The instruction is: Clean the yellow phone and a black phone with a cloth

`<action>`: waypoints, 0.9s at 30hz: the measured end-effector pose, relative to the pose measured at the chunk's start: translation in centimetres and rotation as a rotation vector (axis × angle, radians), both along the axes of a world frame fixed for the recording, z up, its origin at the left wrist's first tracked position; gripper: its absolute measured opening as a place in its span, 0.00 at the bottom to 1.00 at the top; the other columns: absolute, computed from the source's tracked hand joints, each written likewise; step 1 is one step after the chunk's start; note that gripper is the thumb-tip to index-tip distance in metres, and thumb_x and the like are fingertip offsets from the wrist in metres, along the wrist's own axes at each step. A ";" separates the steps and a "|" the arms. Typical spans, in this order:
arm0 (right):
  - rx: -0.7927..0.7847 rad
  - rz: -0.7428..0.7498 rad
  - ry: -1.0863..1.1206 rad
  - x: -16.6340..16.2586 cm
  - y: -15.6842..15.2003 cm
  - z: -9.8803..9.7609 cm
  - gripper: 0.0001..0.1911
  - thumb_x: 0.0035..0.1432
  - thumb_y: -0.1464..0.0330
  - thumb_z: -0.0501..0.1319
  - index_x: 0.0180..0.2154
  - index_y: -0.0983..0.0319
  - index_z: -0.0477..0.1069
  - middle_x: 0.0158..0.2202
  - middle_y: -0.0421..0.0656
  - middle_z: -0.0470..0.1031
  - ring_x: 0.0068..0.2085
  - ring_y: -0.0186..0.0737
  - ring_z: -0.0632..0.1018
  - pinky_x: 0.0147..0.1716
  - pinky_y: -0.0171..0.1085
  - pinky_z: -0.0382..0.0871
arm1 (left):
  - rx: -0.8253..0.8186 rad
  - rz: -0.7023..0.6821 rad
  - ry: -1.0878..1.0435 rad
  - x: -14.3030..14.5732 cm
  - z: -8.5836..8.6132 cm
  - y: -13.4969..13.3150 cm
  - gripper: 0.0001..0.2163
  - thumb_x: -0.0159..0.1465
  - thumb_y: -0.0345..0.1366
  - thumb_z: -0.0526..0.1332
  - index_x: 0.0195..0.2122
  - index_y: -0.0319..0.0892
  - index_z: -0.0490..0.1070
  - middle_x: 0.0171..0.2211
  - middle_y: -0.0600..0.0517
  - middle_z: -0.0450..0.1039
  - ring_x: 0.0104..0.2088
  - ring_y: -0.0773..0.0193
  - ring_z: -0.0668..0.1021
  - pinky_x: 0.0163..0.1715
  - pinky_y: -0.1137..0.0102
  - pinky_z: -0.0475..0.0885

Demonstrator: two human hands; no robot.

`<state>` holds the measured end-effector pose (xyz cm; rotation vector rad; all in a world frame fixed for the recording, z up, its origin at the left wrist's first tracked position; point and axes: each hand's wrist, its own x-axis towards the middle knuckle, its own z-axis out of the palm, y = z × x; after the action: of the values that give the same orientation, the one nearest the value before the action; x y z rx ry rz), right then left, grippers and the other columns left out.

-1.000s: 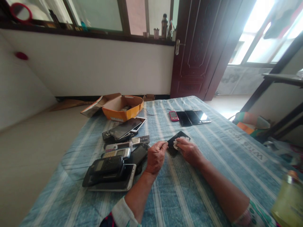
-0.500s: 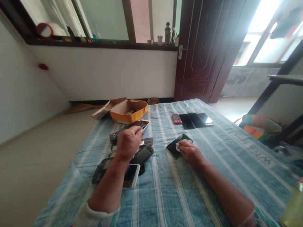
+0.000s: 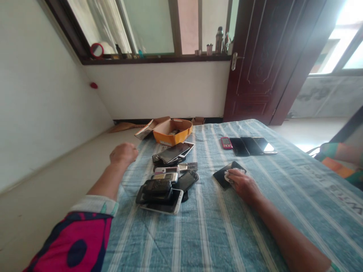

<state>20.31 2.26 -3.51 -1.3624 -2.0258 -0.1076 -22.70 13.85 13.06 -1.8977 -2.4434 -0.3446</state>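
On a striped blue cloth [image 3: 212,234] with printed lettering [image 3: 331,185] too blurred to read, my right hand [image 3: 242,183] pinches a crumpled white wipe [image 3: 227,176] against a black phone [image 3: 220,175] lying partly beneath that hand, while my left hand [image 3: 123,153] forms a fist.

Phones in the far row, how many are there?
4: a pink phone at the left, then a black phone, a second black phone, and a glare-lit phone at the right; any underneath would be hidden.
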 end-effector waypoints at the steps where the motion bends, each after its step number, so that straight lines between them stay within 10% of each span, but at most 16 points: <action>1: 0.000 0.000 0.000 0.0 0.0 -0.1 0.15 0.60 0.74 0.56 0.43 0.58 0.78 0.49 0.45 0.77 0.48 0.43 0.79 0.49 0.39 0.74 | -0.003 -0.025 -0.020 -0.1 -0.2 0.1 0.03 0.53 0.32 0.64 0.29 0.41 0.73 0.21 0.53 0.74 0.39 0.54 0.76 0.41 0.68 0.68; 14: -0.025 0.005 0.031 0.2 0.1 -0.2 0.15 0.61 0.74 0.56 0.43 0.57 0.78 0.50 0.44 0.77 0.49 0.43 0.78 0.49 0.39 0.73 | 0.077 -0.092 -0.341 1.2 -1.3 -0.4 0.10 0.45 0.19 0.64 0.25 0.40 0.74 0.10 0.62 0.64 0.23 0.66 0.69 0.31 0.75 0.60; 27: -0.006 0.012 -0.006 0.1 -0.1 0.2 0.15 0.61 0.74 0.55 0.44 0.57 0.78 0.49 0.43 0.77 0.48 0.43 0.78 0.46 0.38 0.74 | 0.026 -0.125 -1.063 6.6 -0.6 -2.9 0.10 0.58 0.40 0.63 0.31 0.37 0.73 0.25 0.46 0.79 0.29 0.62 0.78 0.34 0.68 0.70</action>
<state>20.43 2.21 -3.35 -1.3547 -2.0403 -0.1001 -16.09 10.92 12.49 -2.1916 -2.7436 -1.7648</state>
